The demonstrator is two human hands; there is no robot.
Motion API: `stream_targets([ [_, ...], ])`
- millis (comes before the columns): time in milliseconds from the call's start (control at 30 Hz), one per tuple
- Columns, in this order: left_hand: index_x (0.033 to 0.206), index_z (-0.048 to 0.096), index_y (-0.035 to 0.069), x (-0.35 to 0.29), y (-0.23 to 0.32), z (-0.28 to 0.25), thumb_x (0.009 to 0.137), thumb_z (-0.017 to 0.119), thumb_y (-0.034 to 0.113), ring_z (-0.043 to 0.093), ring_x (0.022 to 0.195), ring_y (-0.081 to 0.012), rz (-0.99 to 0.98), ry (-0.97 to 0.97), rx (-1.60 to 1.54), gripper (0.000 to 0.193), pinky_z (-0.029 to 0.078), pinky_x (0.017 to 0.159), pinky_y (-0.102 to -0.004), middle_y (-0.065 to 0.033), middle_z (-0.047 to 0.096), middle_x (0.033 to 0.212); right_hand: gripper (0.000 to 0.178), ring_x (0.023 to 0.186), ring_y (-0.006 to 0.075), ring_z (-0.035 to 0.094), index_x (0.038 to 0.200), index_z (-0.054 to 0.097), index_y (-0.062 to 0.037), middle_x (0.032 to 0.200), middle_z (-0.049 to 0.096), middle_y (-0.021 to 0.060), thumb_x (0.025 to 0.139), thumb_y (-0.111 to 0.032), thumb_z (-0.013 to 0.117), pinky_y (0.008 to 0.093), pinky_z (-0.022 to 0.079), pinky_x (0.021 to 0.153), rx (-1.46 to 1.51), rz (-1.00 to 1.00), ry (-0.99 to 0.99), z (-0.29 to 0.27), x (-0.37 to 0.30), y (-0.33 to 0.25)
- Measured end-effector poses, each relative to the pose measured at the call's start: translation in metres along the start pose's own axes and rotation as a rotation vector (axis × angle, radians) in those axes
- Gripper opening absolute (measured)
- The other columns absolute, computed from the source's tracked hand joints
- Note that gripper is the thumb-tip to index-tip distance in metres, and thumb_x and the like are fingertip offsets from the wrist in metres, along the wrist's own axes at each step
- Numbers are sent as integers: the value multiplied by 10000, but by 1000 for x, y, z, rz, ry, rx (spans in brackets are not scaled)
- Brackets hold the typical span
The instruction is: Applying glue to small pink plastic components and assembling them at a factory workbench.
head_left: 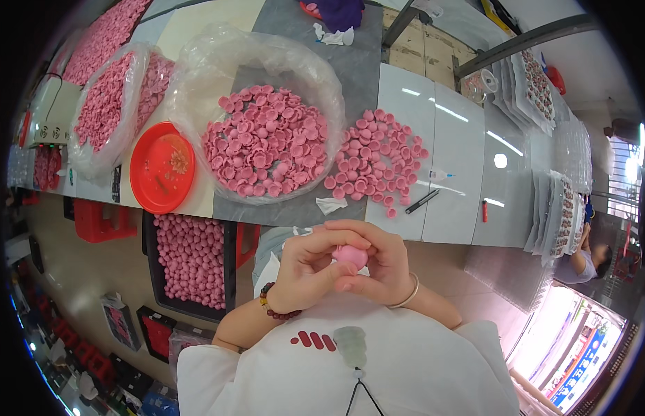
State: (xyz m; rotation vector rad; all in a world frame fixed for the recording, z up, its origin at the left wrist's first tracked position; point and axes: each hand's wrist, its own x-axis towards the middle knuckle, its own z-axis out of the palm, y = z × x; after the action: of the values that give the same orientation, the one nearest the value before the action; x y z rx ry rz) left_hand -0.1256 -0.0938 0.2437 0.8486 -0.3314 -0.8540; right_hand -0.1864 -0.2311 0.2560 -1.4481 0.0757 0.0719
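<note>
Close to my chest, my left hand (310, 267) and my right hand (381, 260) meet around a small rounded pink piece (351, 256). Fingers and thumbs of both hands press on it, hiding part of its surface. A beaded bracelet circles my left wrist and a bangle my right. Beyond my hands, a pile of pink half-shell cups (385, 156) lies loose on the table. Left of that pile, a large clear plastic bag (281, 52) lies spread wide, with many more pink cups (267, 142) inside.
A red plastic dish (146, 177) sits left of the bag. A black crate (187, 308) of round pink pieces stands below the table edge. On the table lie a black pen (422, 202), a small bottle (440, 175) and a red marker (484, 211). A person (582, 263) is at far right.
</note>
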Motion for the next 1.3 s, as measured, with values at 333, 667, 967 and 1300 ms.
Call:
stream_targets([
  [333, 1044, 522, -31, 7, -4, -12, 809, 441, 535, 518, 990, -199, -311, -204, -418, 617, 419, 841, -321, -97, 554, 995, 520, 877, 209, 574, 1052, 545, -8, 984, 597, 77, 614, -189, 759, 428, 356, 940, -519, -544, -152, -20, 19, -11],
  [667, 1114, 456, -20, 4, -17, -15, 799, 406, 594, 454, 1039, -183, -393, -176, -364, 692, 376, 882, -324, -94, 468, 1118, 421, 789, 184, 572, 909, 561, 28, 819, 594, 93, 677, -280, 729, 462, 271, 992, -134, -344, 0, -14, 15, 3],
  [967, 971, 585, 20, 27, -25, -154, 862, 492, 192, 549, 837, -141, 61, 555, 254, 224, 431, 740, -265, -63, 591, 938, 528, 950, 141, 498, 1194, 416, -7, 1106, 488, 69, 767, -229, 635, 270, 413, 770, -104, 101, 605, -77, 7, 88],
  [1300, 886, 619, 58, -31, -27, -348, 739, 604, 397, 512, 890, -281, -5, 1734, 1591, 370, 401, 772, -397, -113, 571, 890, 745, 948, 266, 470, 1171, 390, 68, 1048, 495, 160, 677, -390, 707, 376, 288, 923, -1020, 273, 1649, -237, -65, 231],
])
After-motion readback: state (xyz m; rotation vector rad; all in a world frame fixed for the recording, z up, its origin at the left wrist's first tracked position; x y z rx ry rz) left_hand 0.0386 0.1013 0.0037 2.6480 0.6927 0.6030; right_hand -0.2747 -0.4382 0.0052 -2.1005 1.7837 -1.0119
